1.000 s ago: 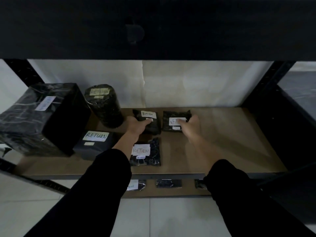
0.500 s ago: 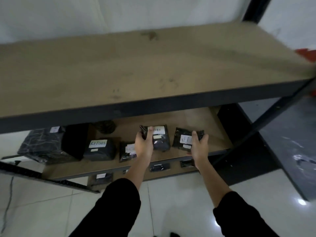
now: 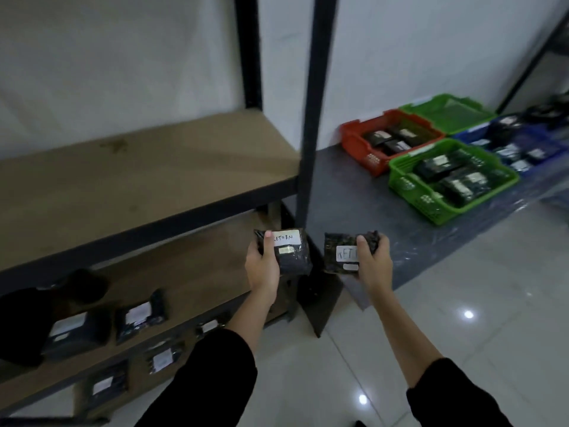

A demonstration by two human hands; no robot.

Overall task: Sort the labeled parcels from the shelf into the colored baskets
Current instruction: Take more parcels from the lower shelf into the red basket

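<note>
**Me:** Half a second ago both parcels were just above the lower shelf. Now they're clear of it, and I've turned right, so the baskets show.

**You:** What holds what?

**Me:** My left hand (image 3: 263, 266) grips the left parcel (image 3: 292, 260) by its left edge, thumb over the start of a RETURN label. My right hand (image 3: 374, 265) clasps the right parcel (image 3: 338, 252) from its right side, thumb across a label starting RET. Both are in the air, just beside each other.

**You:** How do they handle?

**Me:** Light, I judge: one hand carries each. The crinkled black film looks slick, so I'd keep fingers beneath and a thumb on top.

**You:** What's in the way?

**Me:** The leftover parcels (image 3: 140, 317) lie on the lower shelf (image 3: 200, 272) at left. The shelf post (image 3: 311, 118) stands between me and the grey surface (image 3: 345, 186). On that surface sit the red basket (image 3: 357, 143), the near green basket (image 3: 409, 186) and the blue basket (image 3: 545, 143), all holding parcels. I can't tell which one takes RETURN.
</note>
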